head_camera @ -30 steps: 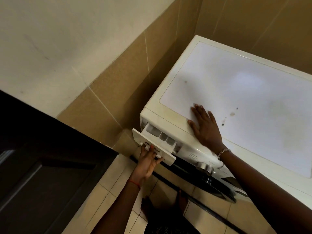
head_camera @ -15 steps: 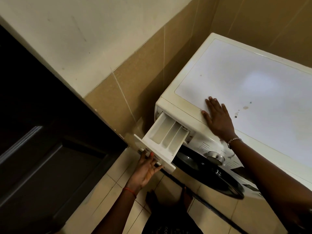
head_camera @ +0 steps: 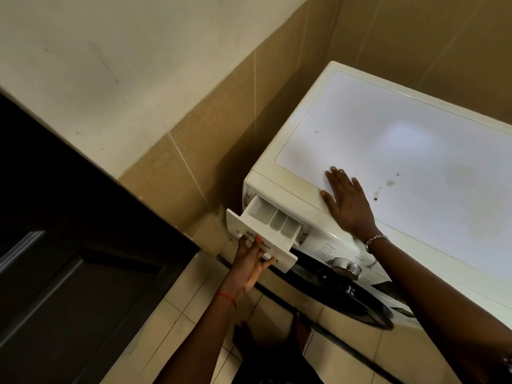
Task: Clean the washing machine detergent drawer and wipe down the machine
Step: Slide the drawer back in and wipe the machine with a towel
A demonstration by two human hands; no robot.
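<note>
A white front-loading washing machine [head_camera: 401,145] stands in a tiled corner. Its detergent drawer [head_camera: 273,217] at the top left of the front is partly pulled out, showing three empty white compartments. My left hand [head_camera: 249,268] reaches up from below and grips the drawer's front panel, fingers curled into the handle. My right hand [head_camera: 346,200] lies flat, fingers spread, on the front left of the machine's top. A few dark spots [head_camera: 388,185] mark the top just right of that hand.
A dark wooden door [head_camera: 69,273] stands close on the left. Beige wall tiles [head_camera: 194,162] run behind and beside the machine. A silver dial [head_camera: 346,266] and the dark round door [head_camera: 349,299] sit on the machine's front. My bare feet [head_camera: 243,336] stand on the tiled floor.
The drawer came far out from nearly shut, and now shows less of its length than half a second ago. My left hand stays on its front; my right hand has not left the top.
</note>
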